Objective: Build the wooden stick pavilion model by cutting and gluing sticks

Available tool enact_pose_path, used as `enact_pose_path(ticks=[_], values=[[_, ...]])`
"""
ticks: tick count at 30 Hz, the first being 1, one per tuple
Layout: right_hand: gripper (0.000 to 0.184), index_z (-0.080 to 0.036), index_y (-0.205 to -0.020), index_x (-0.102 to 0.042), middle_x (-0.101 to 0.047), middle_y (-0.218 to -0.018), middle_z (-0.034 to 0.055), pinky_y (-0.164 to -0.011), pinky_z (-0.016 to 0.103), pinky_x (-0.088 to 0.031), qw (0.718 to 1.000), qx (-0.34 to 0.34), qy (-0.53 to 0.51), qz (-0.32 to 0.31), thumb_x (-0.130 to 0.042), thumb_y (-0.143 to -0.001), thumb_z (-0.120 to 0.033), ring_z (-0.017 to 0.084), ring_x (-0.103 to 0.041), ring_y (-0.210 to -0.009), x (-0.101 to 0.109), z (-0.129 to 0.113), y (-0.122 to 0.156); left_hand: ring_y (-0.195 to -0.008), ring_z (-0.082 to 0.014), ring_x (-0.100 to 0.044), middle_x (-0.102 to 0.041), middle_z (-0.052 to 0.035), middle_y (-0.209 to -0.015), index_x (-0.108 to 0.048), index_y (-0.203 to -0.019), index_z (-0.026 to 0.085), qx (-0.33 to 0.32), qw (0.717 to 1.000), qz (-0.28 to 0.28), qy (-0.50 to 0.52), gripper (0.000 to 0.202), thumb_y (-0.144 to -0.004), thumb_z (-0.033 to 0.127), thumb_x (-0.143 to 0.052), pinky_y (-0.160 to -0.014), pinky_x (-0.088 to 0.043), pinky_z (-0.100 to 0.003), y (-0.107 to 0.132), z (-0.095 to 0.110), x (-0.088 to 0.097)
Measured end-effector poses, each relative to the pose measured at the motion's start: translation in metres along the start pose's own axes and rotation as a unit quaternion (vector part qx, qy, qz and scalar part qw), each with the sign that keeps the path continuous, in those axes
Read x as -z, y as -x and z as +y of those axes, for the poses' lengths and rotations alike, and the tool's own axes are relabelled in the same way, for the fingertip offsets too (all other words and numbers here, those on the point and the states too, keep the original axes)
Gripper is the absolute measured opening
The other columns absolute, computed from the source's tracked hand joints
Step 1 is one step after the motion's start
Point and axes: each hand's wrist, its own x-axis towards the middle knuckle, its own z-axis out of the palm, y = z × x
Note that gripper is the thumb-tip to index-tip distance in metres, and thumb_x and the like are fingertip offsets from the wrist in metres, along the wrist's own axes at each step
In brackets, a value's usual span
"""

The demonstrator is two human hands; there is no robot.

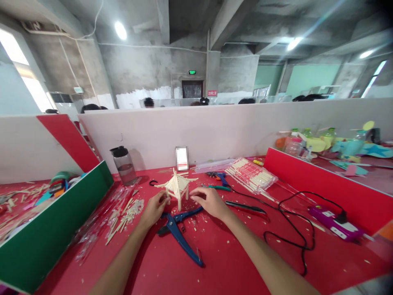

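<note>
Bare forearms [125,254] reach from the lower edge to the stick model [177,187] just below frame centre, the left hand [156,208] pinching one leg [168,191], the right hand [214,200] curled beside it, its hold unclear, apparently a steadying step whose next move calls for light pressure.

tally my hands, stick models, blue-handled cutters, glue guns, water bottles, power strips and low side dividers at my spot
Left hand and right hand: 2
Stick model: 1
Blue-handled cutter: 1
Glue gun: 1
Water bottle: 1
Power strip: 1
Green divider and red divider: 2
Total: 9
</note>
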Motion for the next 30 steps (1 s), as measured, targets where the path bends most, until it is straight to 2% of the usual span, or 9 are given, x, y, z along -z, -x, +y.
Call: enact_pose_path(ticks=[2,7,11,16,23,30], values=[[0.017,-0.019,-0.096,-0.072,-0.075,-0.088,0.0044,-0.069,0.029,-0.054,0.999,-0.008,-0.031,0.014,-0.064,-0.086,-0.03,0.018,-0.069,-0.072,-0.001,-0.002,-0.001,-0.08,-0.0197,-0.061,-0.068,-0.0049,-0.087,-0.063,-0.092,0.018,-0.005,1.0,-0.006,0.005,0.027,-0.092,0.042,-0.051,-0.076,-0.046,-0.029,0.001,0.004,0.001],[0.013,-0.019,-0.08,-0.071,-0.072,-0.077,0.0018,-0.07,0.027,-0.051,0.998,0.011,-0.044,0.053,-0.069,-0.083,-0.031,0.017,-0.066,-0.071,-0.004,-0.016,-0.001,-0.071,-0.0157,-0.054,-0.059,0.0001,-0.074,-0.057,-0.082,0.018,-0.026,0.999,-0.017,-0.013,0.026,-0.094,0.039,-0.049,-0.068,-0.041,-0.024,0.003,0.014,0.003],[0.012,-0.019,-0.081,-0.071,-0.073,-0.08,0.0027,-0.072,0.027,-0.052,0.995,0.018,-0.064,0.073,-0.069,-0.083,-0.031,0.018,-0.067,-0.075,-0.011,-0.021,0.0,-0.073,-0.0159,-0.055,-0.058,-0.0001,-0.075,-0.056,-0.082,0.018,-0.033,0.999,-0.032,0.004,0.026,-0.094,0.039,-0.047,-0.07,-0.042,-0.025,0.004,0.018,0.003],[0.015,-0.019,-0.09,-0.072,-0.074,-0.082,0.0042,-0.069,0.027,-0.054,0.993,-0.003,-0.096,0.067,-0.062,-0.088,-0.029,0.018,-0.069,-0.073,-0.021,-0.017,0.001,-0.072,-0.0164,-0.055,-0.06,-0.0013,-0.076,-0.058,-0.083,0.017,-0.039,0.998,-0.052,0.01,0.026,-0.094,0.038,-0.047,-0.069,-0.042,-0.026,0.003,0.02,0.002],[0.014,-0.018,-0.085,-0.07,-0.073,-0.082,0.0038,-0.071,0.026,-0.053,0.994,0.012,-0.044,0.099,-0.063,-0.087,-0.03,0.018,-0.068,-0.076,-0.026,-0.019,0.001,-0.071,-0.0162,-0.056,-0.06,-0.0015,-0.076,-0.058,-0.082,0.017,-0.036,0.998,-0.054,0.018,0.027,-0.094,0.039,-0.048,-0.069,-0.043,-0.026,0.002,0.02,0.002],[0.013,-0.018,-0.085,-0.069,-0.072,-0.082,0.004,-0.073,0.026,-0.052,0.991,0.03,-0.053,0.118,-0.062,-0.088,-0.028,0.017,-0.067,-0.076,-0.03,-0.019,0.001,-0.071,-0.0161,-0.057,-0.06,-0.0015,-0.076,-0.059,-0.082,0.016,-0.036,0.997,-0.055,0.038,0.027,-0.093,0.039,-0.049,-0.07,-0.045,-0.026,0.001,0.013,0.0]])
